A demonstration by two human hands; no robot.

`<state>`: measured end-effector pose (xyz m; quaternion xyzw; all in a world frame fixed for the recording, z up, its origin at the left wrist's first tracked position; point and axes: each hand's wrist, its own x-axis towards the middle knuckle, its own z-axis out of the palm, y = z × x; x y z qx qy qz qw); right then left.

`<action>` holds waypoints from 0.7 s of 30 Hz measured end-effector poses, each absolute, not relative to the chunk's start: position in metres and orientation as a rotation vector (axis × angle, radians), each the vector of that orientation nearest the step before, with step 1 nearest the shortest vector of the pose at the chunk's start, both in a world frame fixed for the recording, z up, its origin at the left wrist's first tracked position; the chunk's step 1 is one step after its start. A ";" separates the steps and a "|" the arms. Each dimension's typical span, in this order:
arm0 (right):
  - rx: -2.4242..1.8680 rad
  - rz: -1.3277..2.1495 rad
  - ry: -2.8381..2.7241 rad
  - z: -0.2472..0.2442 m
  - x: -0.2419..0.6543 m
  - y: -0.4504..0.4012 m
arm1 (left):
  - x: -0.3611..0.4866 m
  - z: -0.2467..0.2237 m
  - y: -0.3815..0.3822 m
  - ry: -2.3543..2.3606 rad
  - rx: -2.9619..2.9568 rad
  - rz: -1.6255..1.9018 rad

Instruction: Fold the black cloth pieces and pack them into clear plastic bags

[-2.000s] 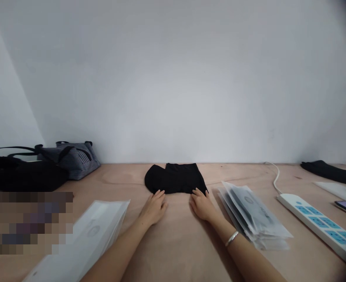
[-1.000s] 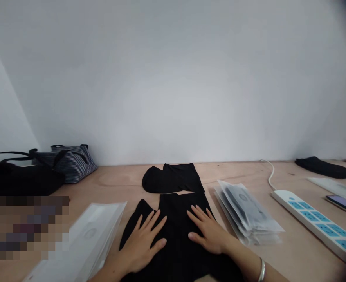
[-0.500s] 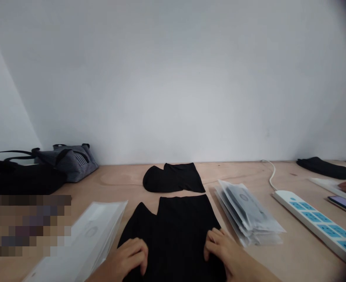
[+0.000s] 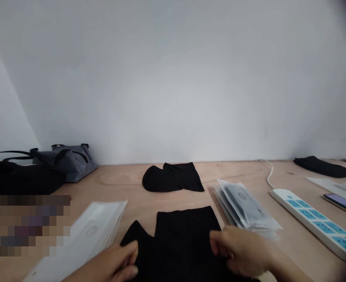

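Observation:
A black cloth piece (image 4: 179, 243) with a notch in its upper left edge lies flat at the bottom middle. On its left edge, my left hand (image 4: 117, 260) has its fingers curled, and the fingertips are at the fabric. My right hand (image 4: 240, 250) is at the cloth's right side with fingers bent together and slightly blurred; the cloth's edge there is partly hidden beneath it. A smaller-looking black cloth piece (image 4: 174, 178) lies farther back. Clear plastic sleeves (image 4: 85, 235) lie on the left, and a stack of filled clear sleeves (image 4: 245, 205) is on the right.
A white power strip (image 4: 314, 221) with blue sockets lies at the right, its cable running to the wall. Beyond it are a phone (image 4: 343, 205) and a black cloth (image 4: 322, 166). A striped bag (image 4: 73, 162) and a black bag (image 4: 20, 180) stand at the back left.
The near black cloth has moved toward me. My right hand has shifted right and turned, and my left hand has moved slightly left. The other person's hand at the far right is out of view.

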<state>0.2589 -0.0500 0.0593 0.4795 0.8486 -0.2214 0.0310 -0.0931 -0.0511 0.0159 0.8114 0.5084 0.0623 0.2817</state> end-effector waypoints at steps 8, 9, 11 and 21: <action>1.667 0.082 2.559 0.055 0.223 0.025 | -0.070 0.028 0.022 1.794 2.479 0.292; 1.686 0.103 2.556 0.049 0.220 0.033 | -0.069 0.024 0.028 1.832 2.496 0.286; 1.731 0.136 2.560 0.037 0.217 0.044 | -0.064 0.015 0.038 1.896 2.514 0.298; 1.657 -0.150 2.990 -0.009 0.215 0.009 | -0.027 -0.014 0.010 1.610 2.681 0.512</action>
